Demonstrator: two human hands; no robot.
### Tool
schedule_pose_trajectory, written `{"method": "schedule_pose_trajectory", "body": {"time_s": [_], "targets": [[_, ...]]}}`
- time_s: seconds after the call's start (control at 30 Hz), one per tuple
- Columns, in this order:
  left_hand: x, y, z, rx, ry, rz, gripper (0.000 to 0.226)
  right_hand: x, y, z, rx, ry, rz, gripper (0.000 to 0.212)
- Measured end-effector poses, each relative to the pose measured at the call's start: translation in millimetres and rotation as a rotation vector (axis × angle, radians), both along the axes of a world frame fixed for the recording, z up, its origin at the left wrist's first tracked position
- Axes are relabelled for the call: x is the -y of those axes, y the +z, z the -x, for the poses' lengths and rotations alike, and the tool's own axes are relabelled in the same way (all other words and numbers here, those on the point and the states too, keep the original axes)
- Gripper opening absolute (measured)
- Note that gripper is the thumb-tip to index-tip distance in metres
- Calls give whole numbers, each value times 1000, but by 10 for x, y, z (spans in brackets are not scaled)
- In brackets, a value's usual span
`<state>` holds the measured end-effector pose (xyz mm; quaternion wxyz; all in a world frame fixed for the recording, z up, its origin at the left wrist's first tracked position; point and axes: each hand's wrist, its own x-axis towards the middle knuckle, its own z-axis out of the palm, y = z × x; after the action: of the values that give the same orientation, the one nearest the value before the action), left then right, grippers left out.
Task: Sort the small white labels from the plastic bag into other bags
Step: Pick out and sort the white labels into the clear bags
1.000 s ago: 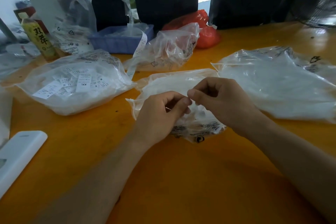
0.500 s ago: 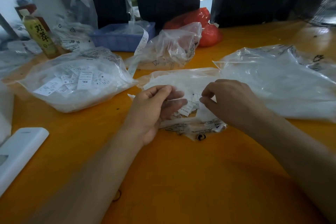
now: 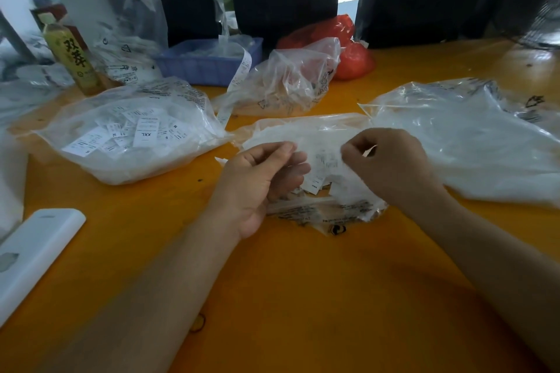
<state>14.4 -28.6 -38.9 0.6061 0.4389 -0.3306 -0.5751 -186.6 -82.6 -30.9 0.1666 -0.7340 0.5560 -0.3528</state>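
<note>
Right now both hands work over a clear plastic bag lying in the middle of the orange table. Black print runs along that bag's near edge, too small to read. The left hand hovers with palm turned inward and fingers loosely extended, gripping nothing that can be made out. The right hand is curled, thumb and forefinger pinching a small white label just above the bag. More small white labels lie between the two hands on the bag; their print is blurred.

To the left sits a fuller bag of labels, where size marks read "XXL", "S", "M" and "XL". Behind it stands a yellow-green drink bottle with two large dark Chinese characters on it. A blue plastic tray sits further back, a crumpled clear bag beside it, and a red bag behind that. A large clear bag lies on the right, with a recycling-type mark near its far edge. A flat white case rests at the left edge.
</note>
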Motion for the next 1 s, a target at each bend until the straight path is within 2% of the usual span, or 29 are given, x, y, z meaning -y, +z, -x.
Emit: {"method": "schedule_pose_trajectory", "body": {"time_s": [0.13, 0.27, 0.37, 0.5, 0.57, 0.7, 0.8, 0.87, 1.0], "targets": [[3, -6, -6, 9, -2, 14, 25, 29, 65, 75, 329, -58, -58, 16], [7, -15, 9, 15, -2, 27, 30, 21, 81, 95, 560, 15, -159, 12], [11, -23, 12, 5, -6, 44, 29, 7, 91, 106, 661, 43, -172, 5], [8, -35, 22, 90, -22, 81, 26, -1, 121, 124, 732, 85, -123, 12], [6, -46, 30, 126, -25, 88, 18, 6, 116, 128, 656, 74, -84, 10], [3, -35, 11, 169, -9, 85, 16, 27, 35, 126, 174, 60, 34, 7], [1, -25, -6, 181, -2, 74, 15, 13, 1, 105, -77, 86, 94, 4], [-3, -33, 0, 191, -7, 71, 14, 15, -4, 113, -155, 112, 93, 6], [-4, -48, 9, 216, -19, 80, 15, 31, 11, 145, -109, 87, 76, 11]]}}
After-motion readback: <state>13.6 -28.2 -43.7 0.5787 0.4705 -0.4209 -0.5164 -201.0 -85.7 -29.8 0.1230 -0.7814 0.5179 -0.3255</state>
